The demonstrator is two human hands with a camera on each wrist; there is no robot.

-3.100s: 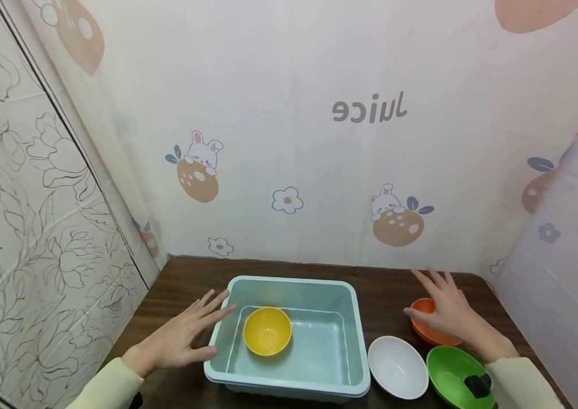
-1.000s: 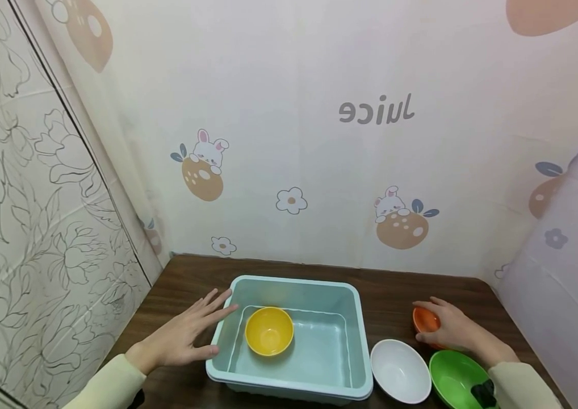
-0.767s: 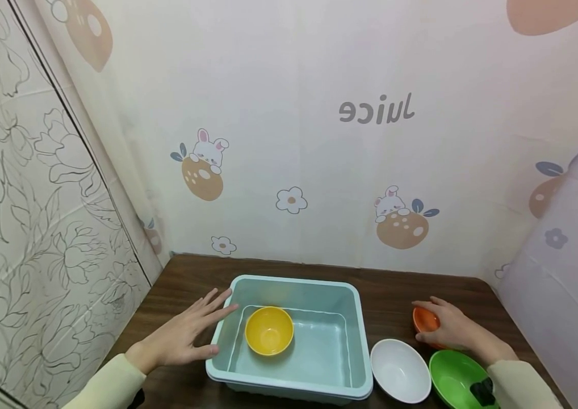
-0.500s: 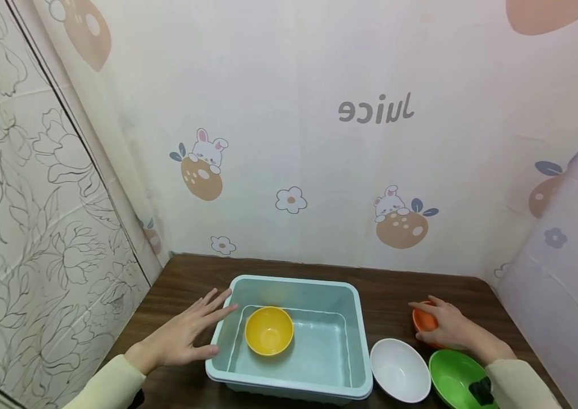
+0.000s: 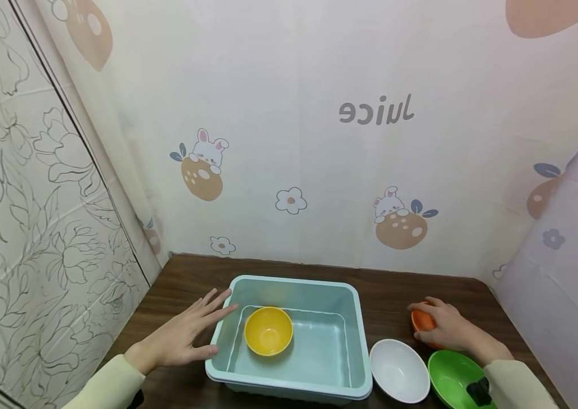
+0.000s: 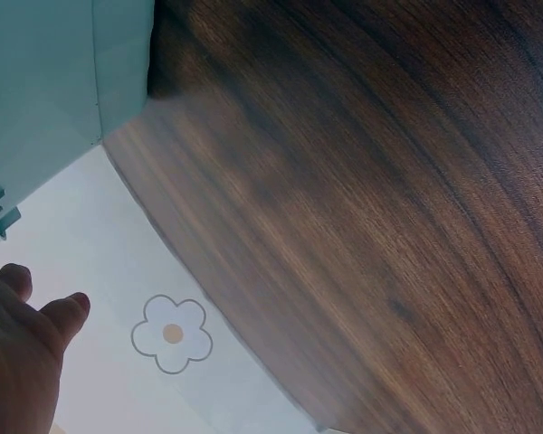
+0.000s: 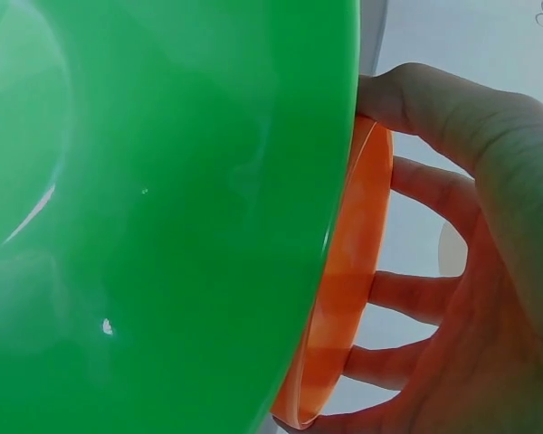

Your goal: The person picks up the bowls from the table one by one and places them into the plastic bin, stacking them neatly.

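Observation:
My right hand [image 5: 452,328] holds the orange bowl [image 5: 423,321] at the table's right side, thumb and fingers spread round its rim. The right wrist view shows the fingertips at the edge of this orange bowl [image 7: 351,262], while a green bowl [image 7: 163,217] fills the near side and hides part of it. My left hand [image 5: 181,335] has its fingers extended beside the left rim of a pale blue-green bin [image 5: 319,352] and holds nothing. Inside the bin, toward the left, sits a yellow bowl [image 5: 268,332].
Right of the bin stands a white bowl [image 5: 400,370], with the green bowl [image 5: 449,372] beside it, partly under my right sleeve. All rest on a dark wooden table [image 5: 194,272]. A patterned cloth [image 5: 289,142] hangs behind, with more cloth at both sides.
Since the oldest frame, my right hand has come down from above the orange bowl and closed round its rim. The left hand and the bin have stayed in place.

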